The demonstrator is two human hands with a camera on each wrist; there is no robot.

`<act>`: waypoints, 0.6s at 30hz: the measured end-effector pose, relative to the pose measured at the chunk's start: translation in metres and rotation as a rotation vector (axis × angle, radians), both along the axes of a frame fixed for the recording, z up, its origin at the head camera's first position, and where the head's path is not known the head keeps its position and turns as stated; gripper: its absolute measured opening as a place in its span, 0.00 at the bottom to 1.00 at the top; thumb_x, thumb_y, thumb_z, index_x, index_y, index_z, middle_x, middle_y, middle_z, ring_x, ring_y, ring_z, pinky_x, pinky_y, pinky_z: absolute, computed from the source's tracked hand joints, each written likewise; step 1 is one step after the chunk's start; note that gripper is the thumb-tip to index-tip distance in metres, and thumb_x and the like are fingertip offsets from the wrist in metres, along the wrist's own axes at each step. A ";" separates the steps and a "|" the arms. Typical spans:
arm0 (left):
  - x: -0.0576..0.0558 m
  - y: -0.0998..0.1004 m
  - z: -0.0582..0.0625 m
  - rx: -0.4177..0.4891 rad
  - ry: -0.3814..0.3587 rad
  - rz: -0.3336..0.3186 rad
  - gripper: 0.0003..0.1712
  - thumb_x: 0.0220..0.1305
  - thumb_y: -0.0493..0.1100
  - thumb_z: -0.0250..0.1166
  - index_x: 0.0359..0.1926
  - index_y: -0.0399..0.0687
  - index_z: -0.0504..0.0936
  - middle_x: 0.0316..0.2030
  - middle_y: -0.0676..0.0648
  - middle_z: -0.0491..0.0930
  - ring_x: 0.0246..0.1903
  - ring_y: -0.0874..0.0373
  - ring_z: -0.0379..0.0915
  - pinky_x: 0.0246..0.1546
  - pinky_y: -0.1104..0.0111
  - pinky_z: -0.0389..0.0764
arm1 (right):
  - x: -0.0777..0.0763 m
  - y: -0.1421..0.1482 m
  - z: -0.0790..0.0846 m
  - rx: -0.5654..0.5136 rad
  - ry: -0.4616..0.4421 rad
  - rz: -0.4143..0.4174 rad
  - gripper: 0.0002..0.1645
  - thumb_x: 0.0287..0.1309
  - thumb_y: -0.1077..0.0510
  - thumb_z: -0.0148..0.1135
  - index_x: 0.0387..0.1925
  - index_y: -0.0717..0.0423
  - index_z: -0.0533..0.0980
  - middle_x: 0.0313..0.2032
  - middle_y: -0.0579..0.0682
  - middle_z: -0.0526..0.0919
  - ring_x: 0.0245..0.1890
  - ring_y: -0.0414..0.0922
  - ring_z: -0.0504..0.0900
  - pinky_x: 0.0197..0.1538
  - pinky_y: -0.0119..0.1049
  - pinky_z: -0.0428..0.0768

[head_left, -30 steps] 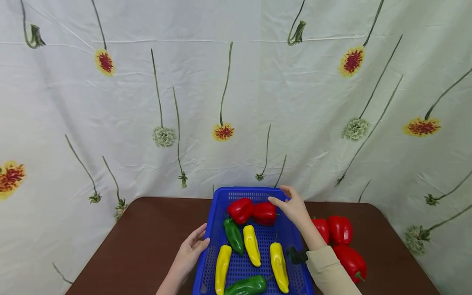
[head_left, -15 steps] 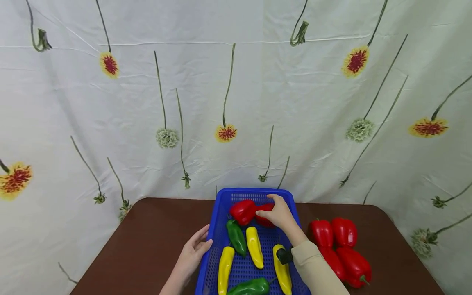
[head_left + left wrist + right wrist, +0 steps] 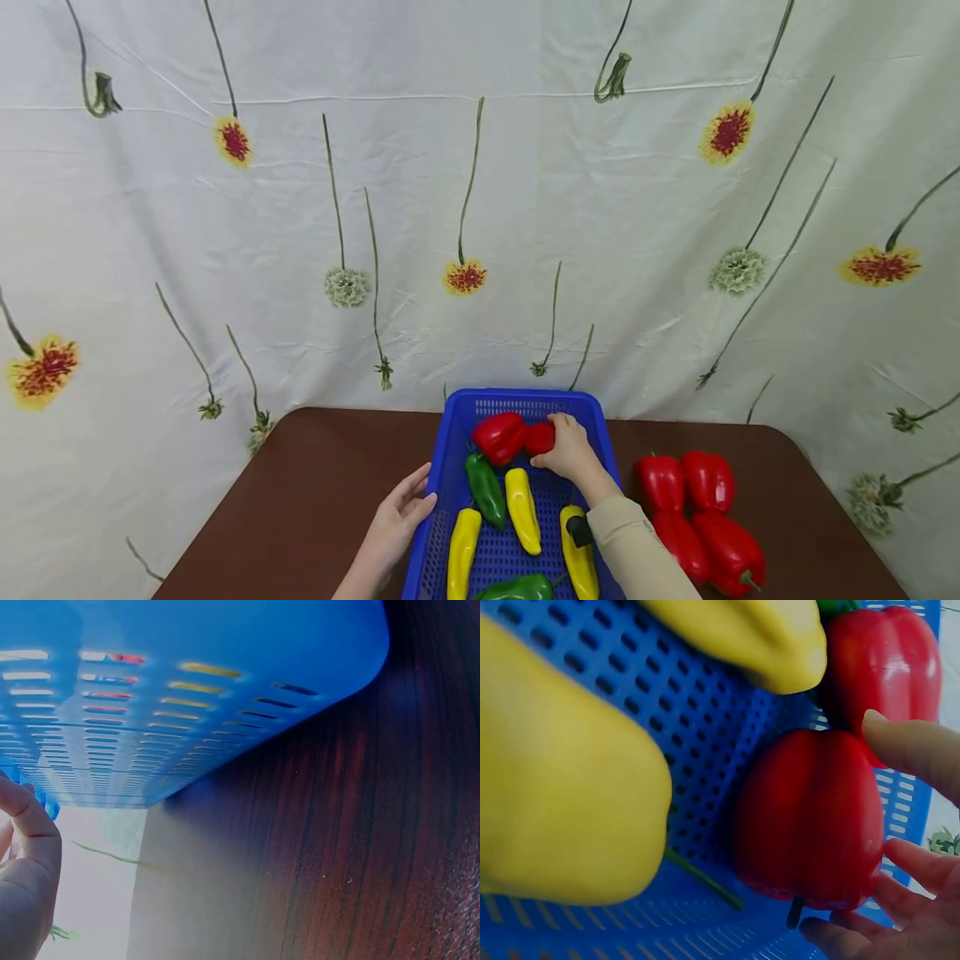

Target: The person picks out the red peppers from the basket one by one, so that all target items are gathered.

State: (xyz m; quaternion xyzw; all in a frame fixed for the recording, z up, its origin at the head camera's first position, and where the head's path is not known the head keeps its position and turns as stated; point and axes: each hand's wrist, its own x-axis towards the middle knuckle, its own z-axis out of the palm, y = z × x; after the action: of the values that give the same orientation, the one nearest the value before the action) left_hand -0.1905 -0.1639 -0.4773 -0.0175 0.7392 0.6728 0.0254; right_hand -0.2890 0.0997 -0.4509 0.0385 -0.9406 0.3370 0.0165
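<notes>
A blue perforated plastic basket (image 3: 600, 421) holds red, yellow and green peppers. At its left rim my left hand (image 3: 393, 517) grips the edge, thumb near the top of the rim; the left wrist view shows part of this hand (image 3: 30, 855) at the far rim. Inside the basket's far right, my right hand (image 3: 570, 454) reaches around a red bell pepper (image 3: 810, 817), thumb and fingers spread apart on two sides of it. Another red bell pepper (image 3: 500, 437) lies just left of it. A green pepper (image 3: 486, 492) and a yellow pepper (image 3: 522, 510) lie nearer.
Several red bell peppers (image 3: 708, 482) sit together on the brown table (image 3: 330, 475), right of the basket. More yellow peppers (image 3: 463, 550) and a green one (image 3: 517, 588) lie in the basket's near part. A flower-printed white cloth (image 3: 420, 208) hangs behind.
My right hand has moved left and down from the basket's far right rim, coming around the red bell pepper. The left hand stays at the rim. The head view has shifted slightly.
</notes>
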 end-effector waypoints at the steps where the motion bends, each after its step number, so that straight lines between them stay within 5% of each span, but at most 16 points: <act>1: 0.000 0.000 0.000 0.001 -0.001 0.000 0.33 0.69 0.41 0.62 0.72 0.39 0.64 0.64 0.31 0.69 0.51 0.49 0.78 0.45 0.64 0.84 | 0.000 0.000 -0.001 0.014 0.000 -0.002 0.46 0.43 0.61 0.78 0.64 0.68 0.67 0.65 0.69 0.67 0.65 0.67 0.64 0.61 0.60 0.74; 11: -0.001 0.000 -0.001 0.013 0.011 -0.011 0.34 0.69 0.41 0.62 0.72 0.38 0.63 0.64 0.30 0.69 0.51 0.48 0.78 0.44 0.66 0.83 | 0.001 -0.002 -0.005 0.203 0.096 -0.028 0.38 0.43 0.70 0.74 0.60 0.68 0.71 0.59 0.65 0.71 0.59 0.64 0.71 0.58 0.54 0.77; 18: 0.000 0.000 0.000 0.004 0.011 -0.010 0.34 0.69 0.42 0.62 0.72 0.38 0.63 0.65 0.30 0.68 0.52 0.48 0.78 0.45 0.64 0.83 | 0.001 -0.002 -0.003 0.195 0.112 -0.065 0.38 0.40 0.65 0.79 0.56 0.68 0.73 0.55 0.65 0.74 0.50 0.62 0.72 0.54 0.52 0.80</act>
State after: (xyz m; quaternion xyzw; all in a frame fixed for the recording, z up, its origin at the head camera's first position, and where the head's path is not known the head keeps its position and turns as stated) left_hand -0.1906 -0.1643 -0.4778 -0.0100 0.7380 0.6743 0.0247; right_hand -0.2876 0.0981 -0.4543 0.0283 -0.9673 0.2404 0.0762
